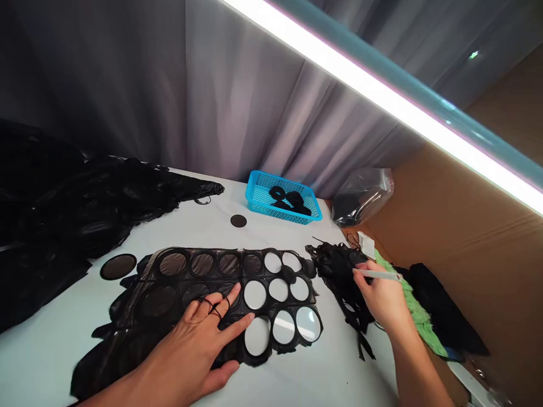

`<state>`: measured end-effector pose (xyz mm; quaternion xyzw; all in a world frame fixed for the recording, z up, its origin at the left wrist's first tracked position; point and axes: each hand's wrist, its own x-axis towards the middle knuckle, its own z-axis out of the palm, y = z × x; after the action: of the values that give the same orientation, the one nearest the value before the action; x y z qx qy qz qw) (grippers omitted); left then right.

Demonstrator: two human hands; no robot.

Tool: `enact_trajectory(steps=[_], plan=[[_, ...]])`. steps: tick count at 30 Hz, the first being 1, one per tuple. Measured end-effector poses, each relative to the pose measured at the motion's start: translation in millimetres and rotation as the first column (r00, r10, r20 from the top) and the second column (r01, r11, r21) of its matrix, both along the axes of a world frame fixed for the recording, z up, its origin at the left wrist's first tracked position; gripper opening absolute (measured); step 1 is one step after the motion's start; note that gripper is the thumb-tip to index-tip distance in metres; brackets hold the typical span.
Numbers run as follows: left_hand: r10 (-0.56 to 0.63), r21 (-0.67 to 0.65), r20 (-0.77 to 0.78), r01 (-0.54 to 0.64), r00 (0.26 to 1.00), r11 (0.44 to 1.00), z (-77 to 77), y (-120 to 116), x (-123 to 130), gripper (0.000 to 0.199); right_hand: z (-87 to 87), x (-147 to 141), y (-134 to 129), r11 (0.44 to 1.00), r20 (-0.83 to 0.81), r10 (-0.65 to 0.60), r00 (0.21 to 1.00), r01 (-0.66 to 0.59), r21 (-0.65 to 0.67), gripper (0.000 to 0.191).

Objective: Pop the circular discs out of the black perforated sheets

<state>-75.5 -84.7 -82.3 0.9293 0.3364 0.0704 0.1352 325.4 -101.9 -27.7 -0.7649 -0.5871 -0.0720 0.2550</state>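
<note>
Under the left hand [203,339], a slightly glossy, rubbery-looking black sheet [210,280]; in the right hand [384,294], a smooth, plastic-looking white tool [384,275]; beside it, rough green cloth [424,325]; beyond both, a plastic basket [280,213]

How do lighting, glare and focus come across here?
Head view: light tube blown out to white; head view: clear bag catching glare; head view: black pile at left dark, detail largely lost; head view: left hand fairly sharp.

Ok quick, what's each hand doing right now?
Left hand: open, fingers spread on the black sheet, black loops around some.
Right hand: closed, holding a pale stick-like tool.
</note>
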Motion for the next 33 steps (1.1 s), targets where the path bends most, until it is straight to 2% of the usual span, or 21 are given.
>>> enact_trajectory(steps=[2, 3, 5, 8, 11, 14, 17, 18, 19, 20, 22, 23, 24, 25, 27, 29, 31, 33], plan=[[0.001, 0.01, 0.03, -0.002, 1.0, 1.0, -2.8, 1.5, -0.4, 0.075, 0.8, 2.5, -6.5, 0.992, 0.022, -0.009, 1.0, 0.006, 0.123, 0.03], [0.004, 0.018, 0.046, -0.005, 0.999, 1.0, -3.1, 2.7, -0.6, 0.074, 1.3, -4.3, -7.1, 0.986, -0.019, 0.011, 1.0, -0.008, 0.169, 0.03], [0.023, 0.041, 0.073, -0.026, 0.997, 0.999, -0.2, 6.4, -0.4, 0.069, 1.6, -29.4, -3.5, 0.981, -0.207, 0.122, 0.971, -0.087, 0.171, 0.03], [0.064, 0.067, 0.068, -0.069, 0.996, 0.995, 12.5, 15.1, 2.0, 0.056, -3.5, -76.3, 7.8, 0.943, -0.534, 0.304, 0.789, -0.328, 0.052, 0.027], [0.086, 0.058, 0.028, -0.088, 0.996, 0.994, 28.9, 25.9, 7.3, 0.048, -15.6, -109.8, 16.0, 0.868, -0.714, 0.335, 0.615, -0.496, -0.019, 0.027], [0.085, 0.046, 0.011, -0.085, 0.996, 0.995, 38.5, 35.9, 13.6, 0.048, -26.2, -118.9, 17.3, 0.857, -0.81, 0.277, 0.517, -0.515, -0.036, 0.029], [0.089, 0.047, -0.023, -0.088, 0.996, 0.995, 37.8, 43.9, 18.2, 0.047, -26.4, -100.2, 16.3, 0.908, -0.875, 0.229, 0.426, -0.417, 0.035, 0.029], [0.092, 0.047, -0.031, -0.09, 0.995, 0.995, 36.0, 45.8, 19.1, 0.048, -24.0, -88.7, 16.2, 0.936, -0.882, 0.216, 0.418, -0.347, 0.064, 0.028], [0.094, 0.047, -0.034, -0.093, 0.995, 0.995, 33.9, 47.4, 19.5, 0.048, -20.6, -76.0, 16.5, 0.962, -0.871, 0.199, 0.449, -0.261, 0.085, 0.028], [0.095, 0.045, -0.034, -0.093, 0.995, 0.995, 31.9, 48.6, 19.7, 0.049, -16.7, -63.3, 17.2, 0.981, -0.833, 0.176, 0.524, -0.163, 0.104, 0.029], [0.094, 0.038, -0.029, -0.093, 0.995, 0.995, 28.6, 49.9, 19.6, 0.052, -8.7, -44.1, 20.3, 0.987, -0.663, 0.118, 0.739, -0.013, 0.161, 0.031], [0.094, 0.034, -0.03, -0.093, 0.995, 0.995, 27.8, 50.3, 19.4, 0.053, -5.4, -40.3, 23.1, 0.981, -0.559, 0.107, 0.822, 0.004, 0.193, 0.032], [0.093, 0.028, -0.032, -0.092, 0.995, 0.995, 27.5, 50.5, 19.2, 0.055, -2.9, -41.4, 26.9, 0.977, -0.477, 0.123, 0.87, -0.022, 0.212, 0.032], [0.088, 0.019, -0.035, -0.087, 0.996, 0.996, 27.7, 50.7, 19.1, 0.056, -1.6, -47.4, 31.7, 0.974, -0.438, 0.17, 0.883, -0.083, 0.209, 0.03], [0.078, -0.002, -0.036, -0.078, 0.996, 0.997, 28.9, 51.1, 18.9, 0.059, -2.5, -71.5, 44.0, 0.952, -0.477, 0.305, 0.824, -0.263, 0.154, 0.026], [0.07, -0.014, -0.035, -0.07, 0.997, 0.997, 29.9, 51.6, 18.7, 0.06, -7.3, -103.1, 58.0, 0.889, -0.574, 0.415, 0.706, -0.448, 0.092, 0.023], [0.069, -0.012, -0.033, -0.069, 0.997, 0.998, 29.7, 52.0, 18.4, 0.06, -14.1, -131.5, 71.1, 0.809, -0.661, 0.466, 0.588, -0.585, 0.05, 0.02], [0.067, -0.009, -0.027, -0.068, 0.997, 0.998, 28.0, 52.0, 17.9, 0.06, -20.7, -150.0, 81.2, 0.743, -0.723, 0.476, 0.501, -0.668, 0.026, 0.017]])
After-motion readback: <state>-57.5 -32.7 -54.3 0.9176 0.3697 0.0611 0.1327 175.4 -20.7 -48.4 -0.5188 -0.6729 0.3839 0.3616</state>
